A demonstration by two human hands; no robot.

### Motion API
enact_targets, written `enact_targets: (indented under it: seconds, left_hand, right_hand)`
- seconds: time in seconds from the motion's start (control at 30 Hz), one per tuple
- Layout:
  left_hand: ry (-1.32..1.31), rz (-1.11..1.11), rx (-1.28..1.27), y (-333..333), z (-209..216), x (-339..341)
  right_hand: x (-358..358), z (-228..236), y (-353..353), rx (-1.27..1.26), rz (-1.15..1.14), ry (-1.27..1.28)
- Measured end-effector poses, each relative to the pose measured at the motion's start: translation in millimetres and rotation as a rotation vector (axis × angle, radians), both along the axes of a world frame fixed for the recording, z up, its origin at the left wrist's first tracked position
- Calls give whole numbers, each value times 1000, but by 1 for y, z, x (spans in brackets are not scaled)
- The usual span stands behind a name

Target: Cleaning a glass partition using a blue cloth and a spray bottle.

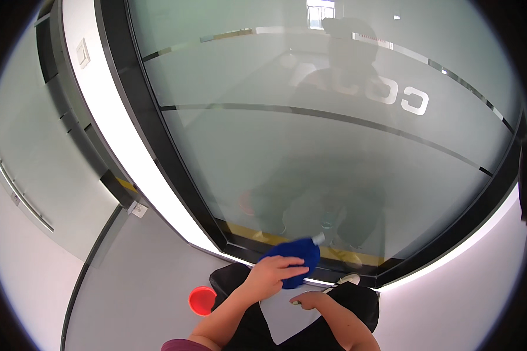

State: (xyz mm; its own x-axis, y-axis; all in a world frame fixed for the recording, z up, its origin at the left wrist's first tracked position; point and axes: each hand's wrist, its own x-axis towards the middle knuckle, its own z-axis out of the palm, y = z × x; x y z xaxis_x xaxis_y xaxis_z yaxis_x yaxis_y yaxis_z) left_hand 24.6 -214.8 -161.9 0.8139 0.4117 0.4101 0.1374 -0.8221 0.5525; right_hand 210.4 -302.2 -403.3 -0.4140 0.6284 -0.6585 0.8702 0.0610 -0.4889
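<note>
A blue cloth (309, 255) with a small white tag is under my left hand (270, 277), whose fingers lie bent over it. The cloth is in front of the lower black frame of a large frosted glass panel (310, 158); I cannot tell whether it touches the glass. Between my knees, to the right of the cloth and nearer to me, my right hand (311, 300) is closed. Something small and pale shows at its thumb side, too little of it to name. A dim reflection of a crouching person covers part of the glass.
A red bucket (202, 300) stands on the grey floor (140, 257) left of my leg. A lit white strip (129, 134) borders the panel's black frame. Farther left is a glass door with a long metal handle (19, 190). My light shoe (350, 279) is close to the frame.
</note>
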Motion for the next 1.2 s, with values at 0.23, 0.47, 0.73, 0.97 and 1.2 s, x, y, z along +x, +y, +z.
enact_targets:
  seconds: [0.23, 0.47, 0.73, 0.97, 1.2]
  left_hand:
    - [187, -176, -275, -15, -27, -18]
    - [-76, -461, -659, -21, 4, -23]
    - [-225, 71, -643, -31, -17, -15]
    - [23, 203, -281, -27, -31, -17]
    - [-321, 89, -1071, -29, -107, -18]
  right_hand:
    - [5, -43, 2, -123, 183, -80]
    - [9, -56, -2, -56, 26, 79]
    - [1, -66, -1, 27, -139, 272]
    - [8, -68, -6, 144, -306, 445]
    - [-33, 166, 0, 1710, 624, -295]
